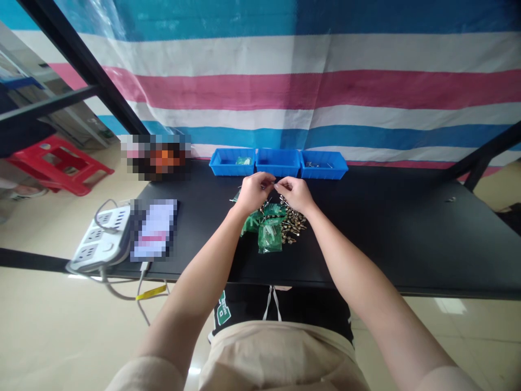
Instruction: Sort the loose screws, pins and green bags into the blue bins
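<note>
My left hand (256, 191) and my right hand (293, 193) meet fingertip to fingertip over the middle of the black table, just in front of the blue bins. Both hands are closed in a pinch. What lies between the fingertips is too small to name. Under and in front of them lies a heap of small brassy metal parts (293, 224). Beside that heap, to the left, are several small green-backed clear plastic packets (269, 237) with pale slim pieces inside.
Behind my hands stand a left blue bin (220, 169) holding a green packet, a middle blue bin (278, 167) and a right blue bin (329, 172) with small metal pieces. A white power strip (97, 239) and a blurred phone (155, 231) lie left. A small metal piece (450, 200) lies right.
</note>
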`<state>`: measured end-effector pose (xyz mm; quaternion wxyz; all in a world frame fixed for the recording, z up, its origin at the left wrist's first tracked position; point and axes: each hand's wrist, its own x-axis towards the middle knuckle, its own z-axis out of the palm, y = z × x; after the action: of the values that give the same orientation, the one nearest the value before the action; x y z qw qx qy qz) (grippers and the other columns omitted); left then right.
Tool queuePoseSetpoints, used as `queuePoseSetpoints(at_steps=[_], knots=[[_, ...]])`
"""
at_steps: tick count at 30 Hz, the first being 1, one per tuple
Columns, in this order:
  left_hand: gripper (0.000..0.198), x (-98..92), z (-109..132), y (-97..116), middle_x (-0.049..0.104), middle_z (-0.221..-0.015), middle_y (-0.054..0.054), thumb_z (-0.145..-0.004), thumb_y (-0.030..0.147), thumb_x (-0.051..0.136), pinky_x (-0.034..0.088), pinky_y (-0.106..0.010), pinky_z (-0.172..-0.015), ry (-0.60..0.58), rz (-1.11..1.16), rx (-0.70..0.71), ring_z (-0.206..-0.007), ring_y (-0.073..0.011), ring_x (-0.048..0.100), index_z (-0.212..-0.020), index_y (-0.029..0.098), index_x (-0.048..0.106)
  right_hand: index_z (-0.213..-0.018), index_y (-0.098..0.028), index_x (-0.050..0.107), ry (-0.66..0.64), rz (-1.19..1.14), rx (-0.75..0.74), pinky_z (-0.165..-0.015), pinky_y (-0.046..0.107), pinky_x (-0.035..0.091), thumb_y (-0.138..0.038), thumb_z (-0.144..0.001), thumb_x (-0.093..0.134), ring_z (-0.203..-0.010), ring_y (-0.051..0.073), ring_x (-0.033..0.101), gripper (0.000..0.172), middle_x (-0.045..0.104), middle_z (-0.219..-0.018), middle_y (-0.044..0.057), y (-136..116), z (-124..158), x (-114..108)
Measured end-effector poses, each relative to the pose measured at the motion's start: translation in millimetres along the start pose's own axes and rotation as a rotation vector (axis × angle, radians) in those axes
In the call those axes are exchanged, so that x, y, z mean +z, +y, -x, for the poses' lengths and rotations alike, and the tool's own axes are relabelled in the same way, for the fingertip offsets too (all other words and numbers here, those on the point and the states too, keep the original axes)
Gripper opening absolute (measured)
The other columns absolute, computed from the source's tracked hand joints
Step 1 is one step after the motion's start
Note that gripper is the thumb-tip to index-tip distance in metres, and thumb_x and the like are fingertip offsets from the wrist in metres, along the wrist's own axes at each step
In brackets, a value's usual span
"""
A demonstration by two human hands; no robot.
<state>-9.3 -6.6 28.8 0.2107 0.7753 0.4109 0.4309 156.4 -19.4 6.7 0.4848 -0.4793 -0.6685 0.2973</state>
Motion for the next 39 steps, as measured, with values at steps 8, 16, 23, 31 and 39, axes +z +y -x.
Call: queuePoseSetpoints(at_steps=[8,16,23,31,39], knots=[[0.016,3.0,0,-5,0.073,-0.088,-0.004,-0.076,0.013,0.063,0.056,-0.028,-0.075,0.040,0.098,0.026,-0.078,-0.0153,0.068,-0.091,0.015,0.068,-0.077,-0.017,0.064,0.002,-0.102,0.038,-0.067,0.031,0.050,-0.048,-0.079,0.066,-0.069,0.018,0.064,0.032,0.070,-0.074,0.006,1,-2,1],[0.016,0.5,0,-1,0.070,-0.086,-0.004,-0.078,0.017,0.064,0.056,-0.028,-0.072,0.017,0.024,0.065,-0.072,-0.0140,0.065,-0.093,0.016,0.069,-0.076,-0.017,0.064,0.043,-0.193,0.057,-0.068,0.033,0.051,-0.047,-0.075,0.067,-0.070,0.019,0.065,0.030,0.070,-0.074,0.007,3,-5,1],[0.021,1.1,-2,-3,0.070,-0.089,-0.005,-0.080,0.017,0.065,0.056,-0.028,-0.073,0.104,0.024,0.041,-0.076,-0.0143,0.065,-0.101,0.016,0.067,-0.126,-0.018,0.062,-0.070,-0.187,-0.002,-0.069,0.032,0.052,-0.044,-0.076,0.067,-0.070,0.015,0.062,0.057,0.072,-0.106,0.008,-5,3,1],[0.034,0.4,-3,-3,0.071,-0.097,-0.007,-0.077,0.016,0.067,0.056,-0.031,-0.077,0.141,-0.033,-0.036,-0.083,-0.0162,0.066,-0.111,0.016,0.064,-0.140,-0.020,0.053,-0.066,0.208,-0.075,-0.088,0.039,0.050,-0.043,-0.087,0.055,-0.098,0.024,0.062,0.058,0.068,-0.122,0.009,-10,4,-5],[0.026,-1.0,-3,-9,0.069,-0.100,-0.008,-0.077,0.017,0.068,0.055,-0.032,-0.081,0.136,-0.139,-0.047,-0.084,-0.0168,0.064,-0.102,0.016,0.067,-0.157,-0.019,0.018,-0.001,0.880,0.065,-0.100,0.061,0.033,-0.049,-0.092,0.044,-0.135,0.042,0.027,0.077,0.023,-0.162,0.010,1,-4,-15]])
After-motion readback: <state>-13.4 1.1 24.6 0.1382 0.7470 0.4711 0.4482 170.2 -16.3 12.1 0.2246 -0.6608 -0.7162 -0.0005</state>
